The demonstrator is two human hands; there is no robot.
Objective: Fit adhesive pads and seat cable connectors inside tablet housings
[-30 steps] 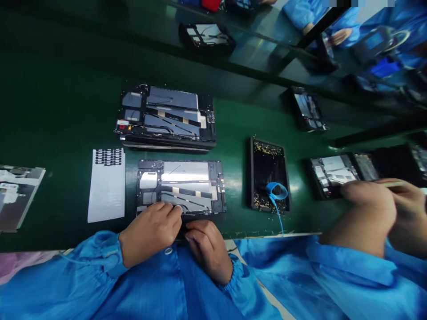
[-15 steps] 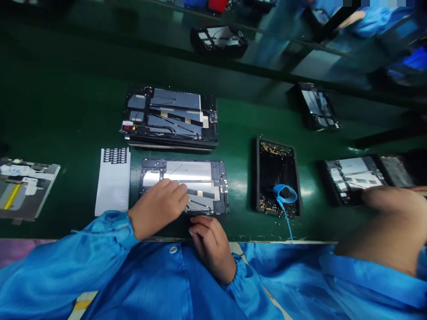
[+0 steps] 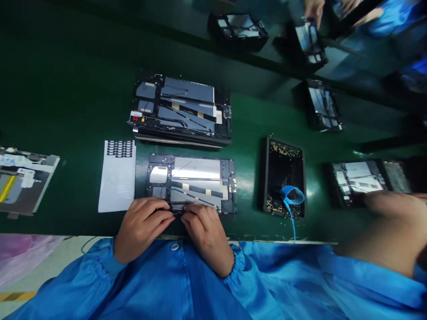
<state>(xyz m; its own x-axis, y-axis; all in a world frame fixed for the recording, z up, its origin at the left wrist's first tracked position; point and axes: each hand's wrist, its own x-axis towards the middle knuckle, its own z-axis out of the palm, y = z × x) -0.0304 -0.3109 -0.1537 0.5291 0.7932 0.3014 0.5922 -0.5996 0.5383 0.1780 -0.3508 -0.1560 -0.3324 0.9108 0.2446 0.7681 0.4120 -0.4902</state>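
An opened tablet [image 3: 196, 169] lies flat on the green bench, its silver battery, dark ribbon cables and circuit parts exposed. At its near edge, left of the middle, my left hand [image 3: 142, 229] is closed, thumb and fingertips together. My right hand [image 3: 208, 238] is closed just beside it, fingers curled on the same edge. Whatever sits between the fingertips is too small or hidden to make out. Left of the tablet lies a white sheet [image 3: 116, 184] with rows of small black stickers at its far end.
Behind is a stack of opened tablets [image 3: 187, 106]. To the right, a black tray [image 3: 283, 166] holds small gold bits and a blue wrist strap [image 3: 292, 195]. A co-worker's blurred arm [image 3: 393, 231] reaches in from the right. A metal panel [image 3: 36, 191] lies far left.
My left hand has come down from above the tablet to its near edge. My right hand has moved up slightly against that edge. The view has shifted a little.
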